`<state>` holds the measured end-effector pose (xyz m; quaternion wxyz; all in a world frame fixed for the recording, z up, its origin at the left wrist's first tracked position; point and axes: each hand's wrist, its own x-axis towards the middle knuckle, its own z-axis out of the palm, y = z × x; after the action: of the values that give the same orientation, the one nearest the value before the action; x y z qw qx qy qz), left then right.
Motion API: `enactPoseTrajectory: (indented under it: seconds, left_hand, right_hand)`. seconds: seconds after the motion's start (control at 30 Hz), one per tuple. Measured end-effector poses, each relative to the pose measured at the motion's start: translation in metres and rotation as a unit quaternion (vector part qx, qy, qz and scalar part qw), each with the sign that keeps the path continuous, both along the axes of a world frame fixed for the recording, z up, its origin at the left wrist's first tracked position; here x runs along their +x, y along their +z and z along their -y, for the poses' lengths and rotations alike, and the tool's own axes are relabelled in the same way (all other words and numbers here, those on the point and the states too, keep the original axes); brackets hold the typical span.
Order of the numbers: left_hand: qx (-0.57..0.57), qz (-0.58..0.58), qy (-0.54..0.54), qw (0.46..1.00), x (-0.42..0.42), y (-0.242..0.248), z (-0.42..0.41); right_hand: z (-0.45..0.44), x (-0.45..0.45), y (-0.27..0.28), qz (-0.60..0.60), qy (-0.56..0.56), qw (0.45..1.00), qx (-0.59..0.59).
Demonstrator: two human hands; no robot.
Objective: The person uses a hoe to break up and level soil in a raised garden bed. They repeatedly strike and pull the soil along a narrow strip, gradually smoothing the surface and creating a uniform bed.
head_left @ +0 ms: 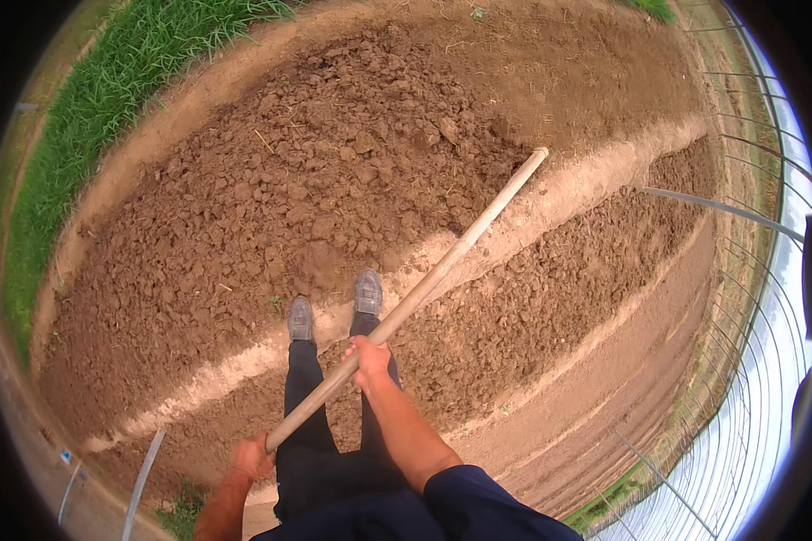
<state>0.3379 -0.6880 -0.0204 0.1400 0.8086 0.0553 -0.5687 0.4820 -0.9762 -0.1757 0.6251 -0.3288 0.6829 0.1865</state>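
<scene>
A long wooden tool handle runs diagonally across my body, from lower left to upper right. Around its lower end is my left hand, fingers closed on the wood. My right hand grips the shaft farther up, in front of my right leg. The handle's far end lies at the edge of the loose clods of brown soil, beside a pale strip of packed earth. Whatever head the tool has cannot be made out there.
My shoes stand at the near edge of the broken soil. Green grass borders the upper left. Metal poles rise at the right and lower left. Curved frame ribs line the far right. More turned soil lies beyond the pale strip.
</scene>
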Motion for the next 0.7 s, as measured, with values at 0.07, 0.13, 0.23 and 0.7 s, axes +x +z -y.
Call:
enactPoseTrajectory:
  seconds: [0.07,0.13,0.23,0.7]
  left_hand:
    - [0.02,-0.018,0.021,0.999,-0.002,-0.003,-0.007]
    - [0.015,-0.002,0.034,0.999,0.006,-0.016,-0.003]
    - [0.034,-0.006,0.011,0.999,0.045,-0.02,0.037]
    - [-0.001,-0.146,0.254,0.956,-0.052,0.05,-0.067]
  right_hand:
    - [-0.012,-0.008,0.007,0.006,0.021,1.0,0.022]
    - [0.001,0.009,0.0,0.013,0.003,1.0,-0.019]
    - [0.033,0.033,0.006,0.075,0.031,0.993,-0.087]
    - [-0.038,0.026,0.067,0.182,0.096,0.978,0.041]
